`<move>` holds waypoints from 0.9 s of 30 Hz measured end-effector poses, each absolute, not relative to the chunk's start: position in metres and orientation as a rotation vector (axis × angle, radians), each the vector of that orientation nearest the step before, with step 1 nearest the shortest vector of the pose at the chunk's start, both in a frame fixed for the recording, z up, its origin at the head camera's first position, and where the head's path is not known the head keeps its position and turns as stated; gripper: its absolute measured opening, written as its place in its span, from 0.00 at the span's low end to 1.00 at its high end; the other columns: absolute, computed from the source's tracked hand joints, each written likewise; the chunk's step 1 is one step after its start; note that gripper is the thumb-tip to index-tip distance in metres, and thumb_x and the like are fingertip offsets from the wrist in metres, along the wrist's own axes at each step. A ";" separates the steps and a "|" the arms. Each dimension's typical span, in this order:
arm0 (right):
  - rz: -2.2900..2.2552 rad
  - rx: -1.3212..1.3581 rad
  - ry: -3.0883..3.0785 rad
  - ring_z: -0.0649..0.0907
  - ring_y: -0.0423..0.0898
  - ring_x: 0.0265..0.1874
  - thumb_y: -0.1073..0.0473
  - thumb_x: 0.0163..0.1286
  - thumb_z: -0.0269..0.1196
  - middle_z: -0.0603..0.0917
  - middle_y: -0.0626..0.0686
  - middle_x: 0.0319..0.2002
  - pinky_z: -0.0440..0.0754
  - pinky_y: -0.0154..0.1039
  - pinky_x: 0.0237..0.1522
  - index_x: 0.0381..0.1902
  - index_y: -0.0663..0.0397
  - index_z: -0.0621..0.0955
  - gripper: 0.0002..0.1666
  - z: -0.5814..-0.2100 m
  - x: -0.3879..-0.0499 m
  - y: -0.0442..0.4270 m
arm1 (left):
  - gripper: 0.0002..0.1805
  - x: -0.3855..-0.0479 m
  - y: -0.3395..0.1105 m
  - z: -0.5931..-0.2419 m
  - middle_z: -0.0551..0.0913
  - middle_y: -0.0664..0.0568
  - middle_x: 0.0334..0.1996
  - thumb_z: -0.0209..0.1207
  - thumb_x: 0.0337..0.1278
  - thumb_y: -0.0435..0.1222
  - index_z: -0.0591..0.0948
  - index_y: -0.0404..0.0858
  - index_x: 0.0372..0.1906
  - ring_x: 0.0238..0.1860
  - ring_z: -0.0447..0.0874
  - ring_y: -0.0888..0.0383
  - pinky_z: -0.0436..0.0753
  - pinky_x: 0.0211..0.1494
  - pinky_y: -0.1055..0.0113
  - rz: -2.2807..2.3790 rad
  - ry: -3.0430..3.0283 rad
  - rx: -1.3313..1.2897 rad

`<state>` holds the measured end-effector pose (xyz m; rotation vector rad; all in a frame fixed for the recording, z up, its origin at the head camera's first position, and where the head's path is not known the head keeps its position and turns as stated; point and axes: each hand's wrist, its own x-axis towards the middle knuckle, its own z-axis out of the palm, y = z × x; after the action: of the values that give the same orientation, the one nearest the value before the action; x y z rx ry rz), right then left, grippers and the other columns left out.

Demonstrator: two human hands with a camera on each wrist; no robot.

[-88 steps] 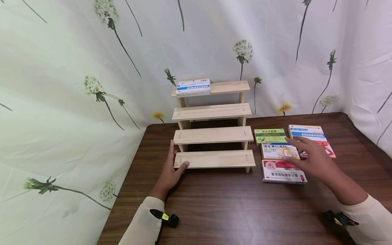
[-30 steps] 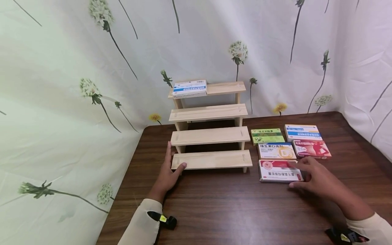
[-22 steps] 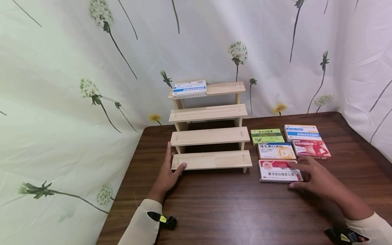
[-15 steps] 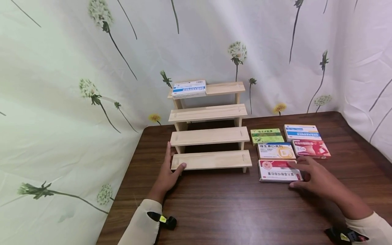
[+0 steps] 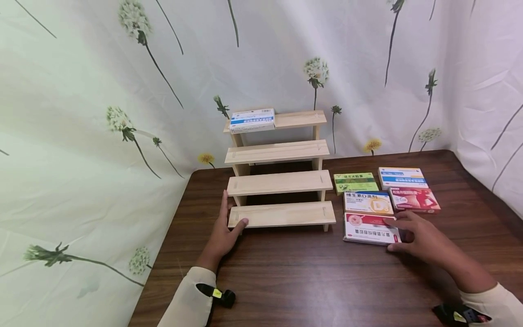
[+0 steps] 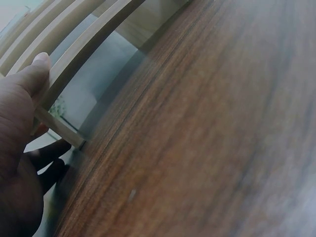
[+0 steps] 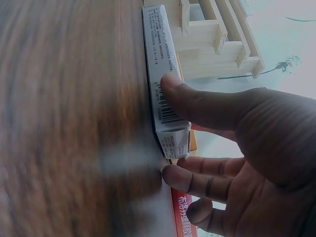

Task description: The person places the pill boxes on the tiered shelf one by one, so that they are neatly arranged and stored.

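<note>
A four-step wooden rack (image 5: 282,215) stands on the table, with a blue-and-white box (image 5: 252,120) at the left of its top step. My left hand (image 5: 222,238) grips the left end of the lowest step, thumb over the front edge. In the left wrist view the thumb of this hand (image 6: 22,113) lies on the board (image 6: 84,47). My right hand (image 5: 425,240) pinches the right end of the red-and-white box (image 5: 369,228), index finger on top. In the right wrist view, the thumb of the hand (image 7: 237,148) presses the box's long side (image 7: 160,64) by a barcode.
Behind the red-and-white box lie a vitamin D box (image 5: 363,202) and a green box (image 5: 355,183). To their right are a blue-and-white box (image 5: 402,178) and a pink-red box (image 5: 412,199). A flower-printed cloth (image 5: 269,68) hangs behind the dark wooden table (image 5: 286,281).
My right hand has come down from above the vitamin D box to the red-and-white box, which has since shifted slightly left. The left hand has kept its place on the rack.
</note>
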<state>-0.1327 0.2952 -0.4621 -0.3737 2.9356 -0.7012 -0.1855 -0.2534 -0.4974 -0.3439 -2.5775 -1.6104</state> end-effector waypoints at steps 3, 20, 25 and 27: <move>-0.709 -0.364 2.930 0.83 0.66 0.54 0.45 0.59 0.84 0.77 0.73 0.66 0.85 0.68 0.54 0.72 0.55 0.83 0.46 -0.462 -0.132 0.295 | 0.60 -0.186 -0.254 -0.498 0.66 0.38 0.84 0.66 0.78 0.43 0.31 0.66 0.90 0.78 0.75 0.37 0.70 0.78 0.34 -1.602 -2.583 -0.334; -0.694 -0.421 2.978 0.84 0.66 0.55 0.38 0.53 0.86 0.84 0.67 0.62 0.86 0.64 0.52 0.65 0.52 0.89 0.45 -0.458 -0.131 0.300 | 0.61 -0.186 -0.254 -0.498 0.66 0.40 0.84 0.67 0.78 0.44 0.30 0.68 0.89 0.77 0.76 0.39 0.72 0.78 0.36 -1.603 -2.585 -0.328; -0.694 -0.456 2.987 0.84 0.61 0.54 0.37 0.52 0.87 0.85 0.63 0.59 0.85 0.61 0.52 0.64 0.50 0.90 0.44 -0.456 -0.131 0.302 | 0.61 -0.186 -0.254 -0.499 0.67 0.39 0.83 0.67 0.78 0.43 0.31 0.68 0.89 0.77 0.76 0.37 0.71 0.78 0.35 -1.601 -2.584 -0.333; -0.694 -0.475 2.992 0.83 0.60 0.54 0.37 0.51 0.87 0.85 0.62 0.59 0.85 0.59 0.51 0.63 0.49 0.91 0.43 -0.456 -0.131 0.303 | 0.61 -0.186 -0.254 -0.498 0.66 0.39 0.83 0.67 0.78 0.43 0.31 0.68 0.89 0.77 0.75 0.37 0.71 0.78 0.35 -1.601 -2.585 -0.336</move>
<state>-0.1310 0.3034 -0.4556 -0.4747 2.9918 -0.6941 -0.1858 -0.2537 -0.4984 -0.3356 -2.5848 -1.6012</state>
